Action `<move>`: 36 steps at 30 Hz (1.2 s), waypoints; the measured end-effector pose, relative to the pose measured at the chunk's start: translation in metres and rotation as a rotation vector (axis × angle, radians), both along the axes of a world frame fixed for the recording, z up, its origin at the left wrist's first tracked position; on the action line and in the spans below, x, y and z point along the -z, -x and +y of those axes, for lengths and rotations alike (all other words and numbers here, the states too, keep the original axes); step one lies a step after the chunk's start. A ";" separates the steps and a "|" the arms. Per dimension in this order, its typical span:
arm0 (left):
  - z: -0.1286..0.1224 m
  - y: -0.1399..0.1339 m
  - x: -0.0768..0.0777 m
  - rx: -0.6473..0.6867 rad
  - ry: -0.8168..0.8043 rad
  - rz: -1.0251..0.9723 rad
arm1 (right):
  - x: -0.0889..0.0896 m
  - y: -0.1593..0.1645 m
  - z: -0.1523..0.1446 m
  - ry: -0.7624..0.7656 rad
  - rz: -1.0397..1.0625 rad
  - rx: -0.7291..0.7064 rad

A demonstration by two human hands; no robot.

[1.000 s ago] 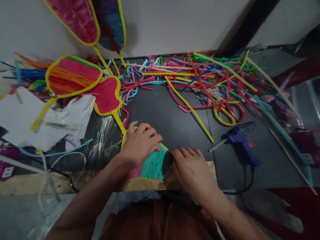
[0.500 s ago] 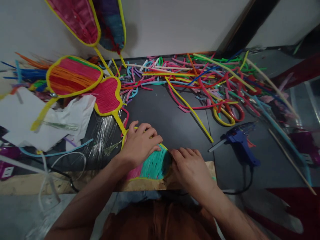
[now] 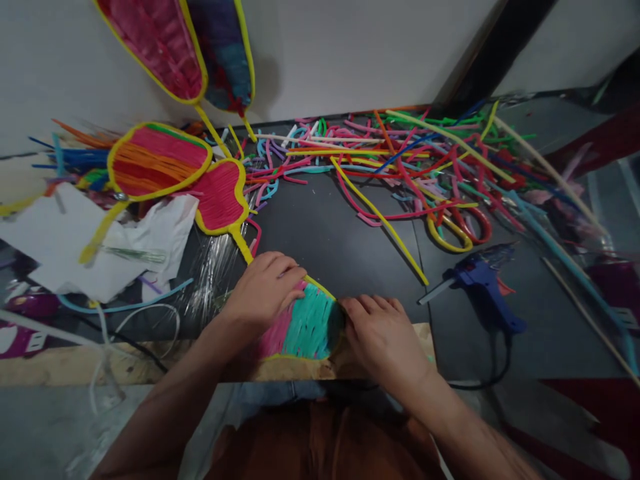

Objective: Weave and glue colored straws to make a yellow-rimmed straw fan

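Note:
A flat woven piece [image 3: 307,323], teal and pink with a yellow rim, lies near the table's front edge on a brown board [image 3: 350,367]. My left hand [image 3: 263,290] rests palm down on its left part, fingers spread over the pink strands. My right hand [image 3: 383,337] presses its right edge with the fingertips, touching the yellow rim. Neither hand has the piece lifted.
Finished woven pieces [image 3: 157,160] with yellow stems lie at the left and lean on the wall [image 3: 165,47]. A heap of coloured strands [image 3: 400,153] covers the back of the dark table. A blue glue gun [image 3: 483,283] lies right of my hands. White paper [image 3: 65,240] sits left.
My left hand has slid to the left across the woven piece, uncovering more of its teal and pink face. The view has shifted slightly. My right hand stays at the right edge.

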State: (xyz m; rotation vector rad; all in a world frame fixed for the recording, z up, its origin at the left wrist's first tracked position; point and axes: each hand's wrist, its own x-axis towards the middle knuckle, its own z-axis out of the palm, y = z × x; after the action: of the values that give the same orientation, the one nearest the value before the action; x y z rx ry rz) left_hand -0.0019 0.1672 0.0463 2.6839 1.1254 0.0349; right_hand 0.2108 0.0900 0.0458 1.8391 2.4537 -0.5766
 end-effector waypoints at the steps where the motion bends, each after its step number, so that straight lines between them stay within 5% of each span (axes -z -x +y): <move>1: 0.000 0.000 0.001 -0.005 0.012 -0.005 | 0.000 0.000 0.000 0.004 0.000 -0.002; 36: -0.008 -0.009 0.000 -0.084 0.001 -0.021 | -0.005 0.005 0.005 0.071 -0.006 -0.031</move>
State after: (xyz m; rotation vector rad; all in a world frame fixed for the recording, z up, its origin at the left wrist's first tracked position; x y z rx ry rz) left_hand 0.0069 0.1594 0.0467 2.6281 1.2307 0.0768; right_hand 0.2059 0.0952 0.0511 1.7719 2.4201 -0.6464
